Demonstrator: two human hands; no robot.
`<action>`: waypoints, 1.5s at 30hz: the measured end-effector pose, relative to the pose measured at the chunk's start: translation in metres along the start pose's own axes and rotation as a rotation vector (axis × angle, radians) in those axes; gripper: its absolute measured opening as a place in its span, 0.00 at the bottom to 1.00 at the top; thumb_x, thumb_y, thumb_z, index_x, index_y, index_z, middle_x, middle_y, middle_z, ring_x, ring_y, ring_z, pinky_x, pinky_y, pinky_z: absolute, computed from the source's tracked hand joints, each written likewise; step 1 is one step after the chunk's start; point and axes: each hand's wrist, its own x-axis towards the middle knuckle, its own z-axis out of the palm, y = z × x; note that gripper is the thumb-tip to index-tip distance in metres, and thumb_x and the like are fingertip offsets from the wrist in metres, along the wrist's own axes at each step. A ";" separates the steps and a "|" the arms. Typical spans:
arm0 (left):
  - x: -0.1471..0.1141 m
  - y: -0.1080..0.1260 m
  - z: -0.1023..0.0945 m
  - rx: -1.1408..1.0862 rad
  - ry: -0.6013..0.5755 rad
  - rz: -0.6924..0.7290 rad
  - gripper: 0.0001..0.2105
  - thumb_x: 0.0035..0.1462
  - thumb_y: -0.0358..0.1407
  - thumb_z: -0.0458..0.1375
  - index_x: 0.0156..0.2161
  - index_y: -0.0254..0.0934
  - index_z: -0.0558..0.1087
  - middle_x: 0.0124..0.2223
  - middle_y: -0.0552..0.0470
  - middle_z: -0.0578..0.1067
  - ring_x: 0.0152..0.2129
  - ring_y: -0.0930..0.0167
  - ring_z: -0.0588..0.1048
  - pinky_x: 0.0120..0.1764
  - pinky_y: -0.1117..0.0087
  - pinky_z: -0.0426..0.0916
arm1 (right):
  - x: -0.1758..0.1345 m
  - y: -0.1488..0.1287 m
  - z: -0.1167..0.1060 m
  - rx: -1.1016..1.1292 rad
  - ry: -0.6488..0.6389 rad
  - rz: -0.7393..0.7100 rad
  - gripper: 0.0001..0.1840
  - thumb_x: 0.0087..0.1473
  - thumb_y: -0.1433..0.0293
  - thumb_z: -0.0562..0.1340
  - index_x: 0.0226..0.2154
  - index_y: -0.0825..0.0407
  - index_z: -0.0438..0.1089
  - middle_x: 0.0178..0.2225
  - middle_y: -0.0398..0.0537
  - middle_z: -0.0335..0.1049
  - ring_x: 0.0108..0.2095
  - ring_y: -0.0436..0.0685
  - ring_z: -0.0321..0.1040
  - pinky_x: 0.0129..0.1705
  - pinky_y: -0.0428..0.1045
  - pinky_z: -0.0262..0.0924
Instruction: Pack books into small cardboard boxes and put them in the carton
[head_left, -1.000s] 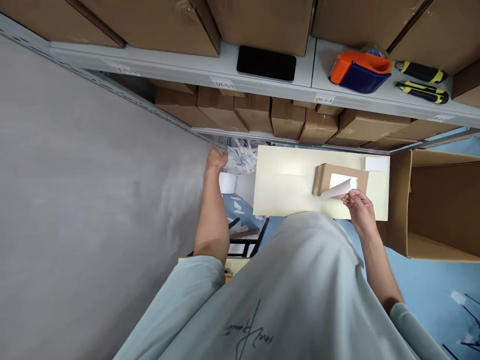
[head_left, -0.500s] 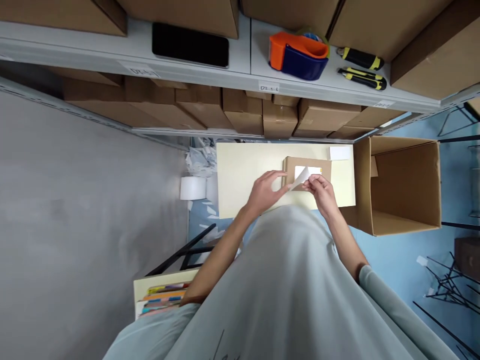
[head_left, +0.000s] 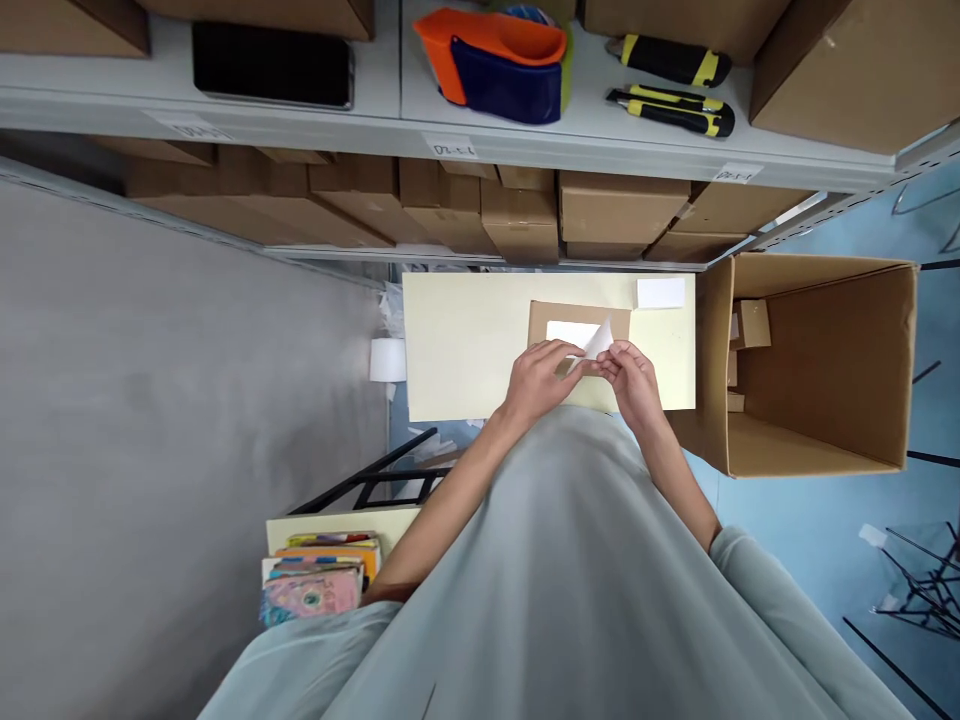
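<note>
A flat cardboard box [head_left: 539, 318] lies on the pale yellow table, with a white label [head_left: 564, 331] on its top. Over the box, a thin white paper slip [head_left: 601, 339] stands tilted between my two hands. My right hand [head_left: 632, 380] pinches the slip's right edge between thumb and fingertips. From the left, my left hand [head_left: 541, 380] has its thumb and forefinger closed at the slip's lower end. My fingers cover the near part of the box. Whether the slip is joined to the label I cannot tell.
A large open carton [head_left: 832, 370] holding small boxes stands right of the table [head_left: 465, 345]. Another white slip [head_left: 660, 293] lies at the back right. The shelf above carries a phone [head_left: 272, 64], an orange-and-blue tape dispenser [head_left: 502, 75] and utility knives [head_left: 675, 108]. Books [head_left: 319, 590] lie lower left.
My left hand's fingers have closed in at the slip's lower end, and my hands are nearer each other. The view has shifted, showing more of the carton's inside and the books.
</note>
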 end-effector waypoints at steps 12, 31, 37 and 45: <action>0.020 0.014 0.036 -0.624 0.063 -0.692 0.13 0.57 0.48 0.70 0.36 0.40 0.79 0.40 0.50 0.83 0.39 0.65 0.81 0.47 0.62 0.77 | 0.012 -0.017 -0.059 -0.267 0.016 -0.130 0.15 0.57 0.52 0.72 0.36 0.45 0.76 0.36 0.45 0.79 0.34 0.55 0.73 0.42 0.53 0.72; 0.012 0.025 0.020 -0.981 -0.083 -0.862 0.14 0.51 0.46 0.74 0.33 0.40 0.78 0.38 0.51 0.80 0.42 0.65 0.80 0.54 0.60 0.76 | 0.023 -0.013 -0.075 -0.376 -0.027 -0.048 0.15 0.49 0.53 0.75 0.29 0.46 0.78 0.24 0.40 0.69 0.27 0.52 0.63 0.33 0.51 0.63; 0.005 0.020 0.015 -0.994 -0.123 -0.845 0.14 0.50 0.47 0.75 0.34 0.40 0.80 0.41 0.50 0.82 0.44 0.64 0.80 0.56 0.59 0.75 | 0.024 -0.012 -0.081 -0.295 -0.137 0.080 0.16 0.49 0.53 0.75 0.28 0.46 0.77 0.22 0.39 0.66 0.26 0.51 0.60 0.32 0.50 0.61; -0.014 0.003 0.041 -0.887 0.073 -0.993 0.20 0.46 0.52 0.76 0.36 0.41 0.79 0.40 0.51 0.82 0.41 0.66 0.80 0.52 0.61 0.76 | 0.014 -0.009 -0.060 -0.656 -0.059 -0.217 0.10 0.54 0.57 0.70 0.30 0.45 0.76 0.30 0.43 0.72 0.28 0.54 0.62 0.34 0.52 0.63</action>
